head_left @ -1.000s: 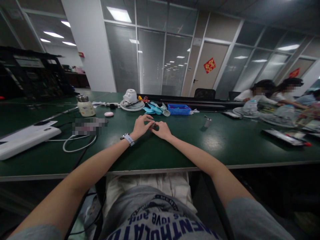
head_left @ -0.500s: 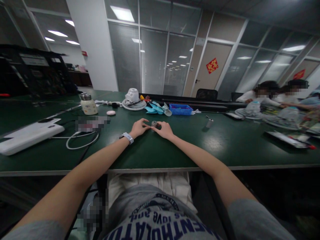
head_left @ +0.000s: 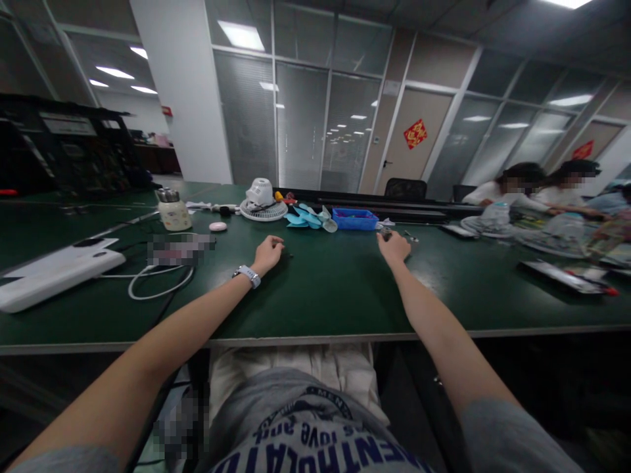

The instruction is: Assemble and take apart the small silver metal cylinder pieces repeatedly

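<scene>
My right hand point(head_left: 395, 247) is out to the right over the green table, its fingers closed round a small metal cylinder point(head_left: 386, 232). Only the top of that cylinder shows above the fingers. Just beyond this hand lies a second small metal piece with a thin pin point(head_left: 410, 236), partly covered by the hand. My left hand point(head_left: 269, 254), with a watch point(head_left: 248, 276) on its wrist, rests on the table left of centre. Its fingers are loosely bent and apart, with nothing seen in them. A tiny dark bit point(head_left: 290, 255) lies beside its fingertips.
At the back stand a white fan body with its grille point(head_left: 261, 203), light-blue fan blades point(head_left: 306, 217) and a blue basket point(head_left: 355, 220). To the left are a bottle point(head_left: 175, 215), a pink round object point(head_left: 217, 226) and a white cable point(head_left: 160, 297). Other people sit at far right.
My right hand has moved right from the middle of the table, carrying the small metal cylinder away from my left hand. The left hand has shifted slightly left and its fingers are more bent.
</scene>
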